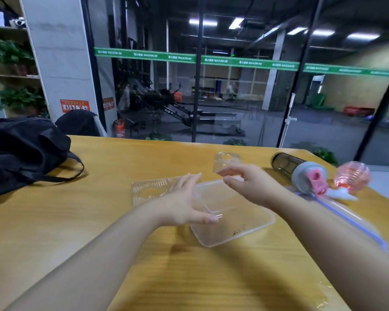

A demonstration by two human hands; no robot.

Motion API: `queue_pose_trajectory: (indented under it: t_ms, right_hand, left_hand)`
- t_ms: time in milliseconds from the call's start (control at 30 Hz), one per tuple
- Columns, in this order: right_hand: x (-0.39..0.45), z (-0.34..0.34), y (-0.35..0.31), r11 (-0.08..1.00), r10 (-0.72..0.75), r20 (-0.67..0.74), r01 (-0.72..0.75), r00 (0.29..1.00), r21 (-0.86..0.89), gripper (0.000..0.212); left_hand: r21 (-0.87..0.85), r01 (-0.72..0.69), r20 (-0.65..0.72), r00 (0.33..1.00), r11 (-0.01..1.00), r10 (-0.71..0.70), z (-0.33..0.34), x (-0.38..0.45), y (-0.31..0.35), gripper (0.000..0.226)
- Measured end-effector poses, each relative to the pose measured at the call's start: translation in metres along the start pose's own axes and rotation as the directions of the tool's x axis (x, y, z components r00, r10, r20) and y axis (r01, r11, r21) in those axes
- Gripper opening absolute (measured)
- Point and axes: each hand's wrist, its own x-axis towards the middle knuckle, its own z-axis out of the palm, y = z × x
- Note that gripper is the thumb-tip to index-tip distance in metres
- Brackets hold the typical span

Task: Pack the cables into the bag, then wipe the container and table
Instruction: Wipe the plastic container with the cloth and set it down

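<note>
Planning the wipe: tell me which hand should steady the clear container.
Left, probably. The left hand is open with its thumb already at the clear container's near-left rim. The right hand hovers above the far edge, beside the phone case, freer to wipe.

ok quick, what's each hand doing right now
Left hand: open, fingers spread over the clear container, holding nothing.
Right hand: open, loosely curled, holding nothing.

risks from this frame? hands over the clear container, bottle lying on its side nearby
1. The bottle lies on its side near the table edge; a nudge from the right hand or its forearm could roll it off.
2. The container is clear and light; the left hand could skid it while wiping.
3. No cables are visible, so packing is unconfirmed.
</note>
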Motion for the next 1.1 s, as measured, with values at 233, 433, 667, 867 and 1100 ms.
queue_pose_trajectory:
  t_ms: [233, 433, 667, 867, 1100]
  right_hand:
    - [-0.027, -0.009, 0.045, 0.988, 0.155, -0.079, -0.153, 0.985, 0.029, 0.029]
    - [-0.038, -0.010, 0.061, 0.953, 0.302, -0.060, -0.299, 0.952, 0.044, 0.049]
    - [-0.048, -0.011, 0.073, 0.897, 0.424, 0.021, -0.423, 0.906, 0.130, 0.075]
    - [-0.053, -0.008, 0.078, 0.916, 0.350, -0.103, -0.318, 0.931, 0.244, 0.067]
    - [-0.053, -0.007, 0.071, 0.843, 0.282, -0.287, -0.094, 0.916, 0.530, 0.055]
  left_hand:
    - [-0.060, 0.014, 0.017, 1.000, 0.998, -0.013, 0.011, 0.007, 0.002, 0.127]
    - [-0.101, 0.024, -0.017, 1.000, 0.995, -0.026, 0.016, 0.006, -0.001, 0.124]
    - [-0.110, 0.001, -0.108, 0.994, 0.994, -0.013, 0.025, 0.002, -0.004, 0.097]
    - [-0.176, -0.071, -0.202, 0.979, 0.982, 0.035, 0.024, -0.001, -0.004, 0.093]
    - [-0.266, -0.168, -0.372, 0.926, 0.949, 0.060, 0.019, -0.005, 0.000, 0.091]
